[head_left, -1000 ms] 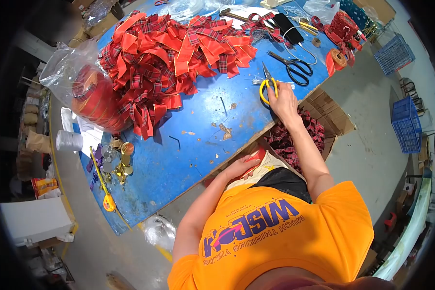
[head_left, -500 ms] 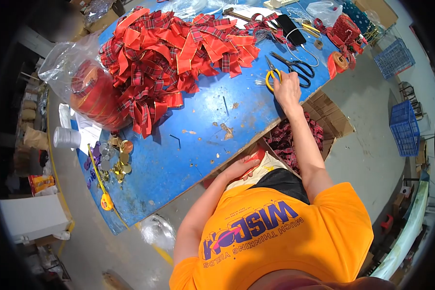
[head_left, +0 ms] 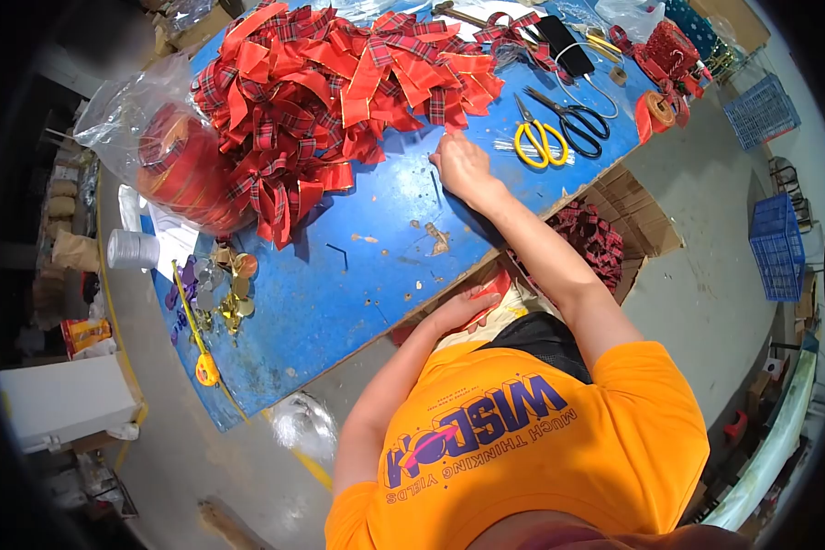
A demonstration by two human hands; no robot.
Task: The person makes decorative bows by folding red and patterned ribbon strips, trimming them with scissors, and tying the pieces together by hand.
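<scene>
My right hand (head_left: pixel 465 169) is over the blue table, its fingers curled beside the lower edge of a heap of red and tartan ribbon bows (head_left: pixel 339 101). What it pinches, if anything, is hidden. In my lap, below the table edge, my left hand (head_left: pixel 467 310) is closed around a red ribbon (head_left: pixel 493 291), partly covered by the fingers. To the right of my right hand lie yellow-handled scissors (head_left: pixel 541 148), on top of some thin pale wires or ties (head_left: pixel 504 146). Black-handled scissors (head_left: pixel 582 128) lie beside them.
A bag of red ribbon (head_left: pixel 179 174), a tape measure (head_left: pixel 207 368) and small bells or discs (head_left: pixel 234 298) are on the left of the blue table (head_left: pixel 312 321). A phone (head_left: pixel 565 46) and ribbon roll (head_left: pixel 658 110) lie right. A carton (head_left: pixel 637 215) holds tartan pieces below.
My right hand has left the yellow-handled scissors on the table and moved left to the edge of the bow heap. My left hand stays in my lap with the red ribbon.
</scene>
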